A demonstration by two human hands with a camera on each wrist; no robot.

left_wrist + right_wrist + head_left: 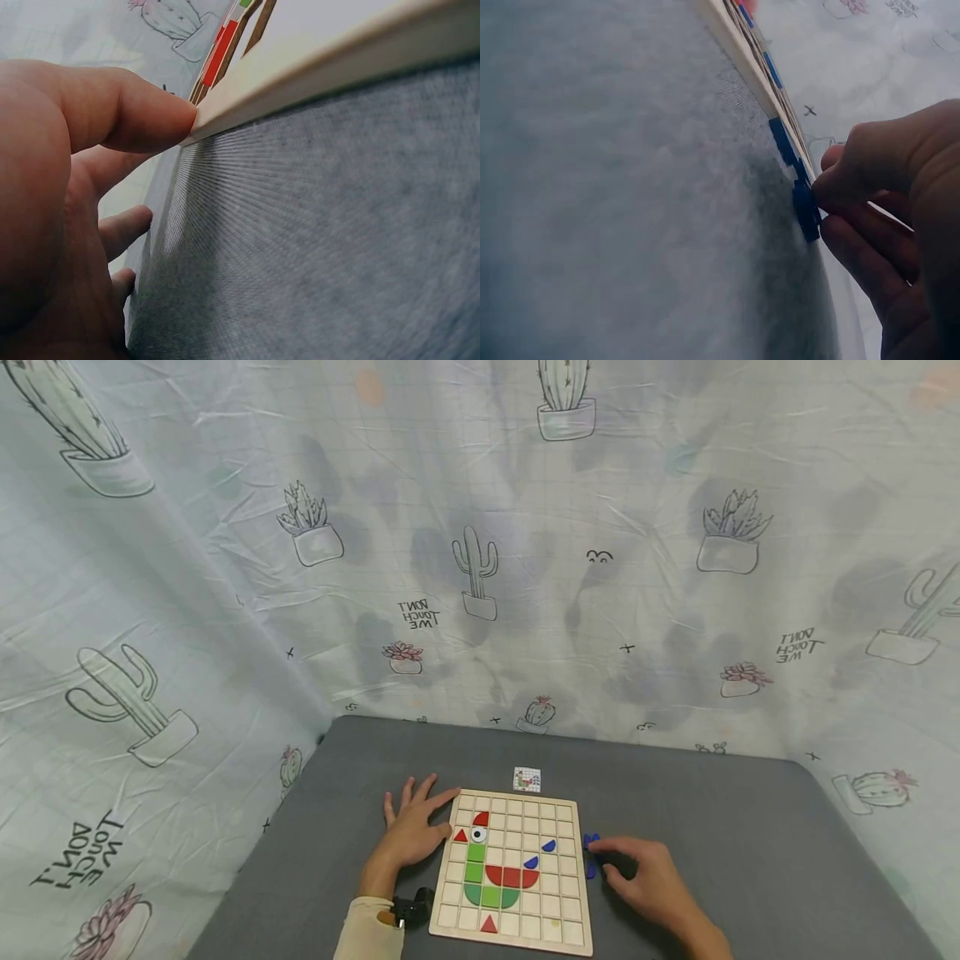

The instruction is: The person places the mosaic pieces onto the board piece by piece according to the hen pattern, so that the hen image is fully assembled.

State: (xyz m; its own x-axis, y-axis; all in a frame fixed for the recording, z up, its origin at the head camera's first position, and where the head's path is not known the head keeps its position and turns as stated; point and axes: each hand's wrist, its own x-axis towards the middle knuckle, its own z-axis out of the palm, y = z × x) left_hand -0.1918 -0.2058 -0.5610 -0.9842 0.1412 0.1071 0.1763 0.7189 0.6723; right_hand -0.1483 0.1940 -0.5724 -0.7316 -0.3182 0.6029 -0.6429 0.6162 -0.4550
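Note:
A square wooden grid board (528, 806) lies on the grey table with colored flat pieces in its cells. My left hand (411, 833) rests at its left side, fingers spread, thumb (161, 120) against the board's edge. Off the board's right side lie several small blue pieces (591, 870). My right hand (647, 878) reaches over them, its index fingertip at the upper ones and its thumb held apart. In the right wrist view, the fingertips are right at a blue piece (805, 211) beside the board's edge.
Red, green and blue pieces, such as a red half-circle quarter (530, 878) and a green square (476, 853), sit with a round eye piece (478, 834) on the board. A small printed card (527, 779) lies behind it. Cactus-patterned cloth (525, 635) hangs around the table.

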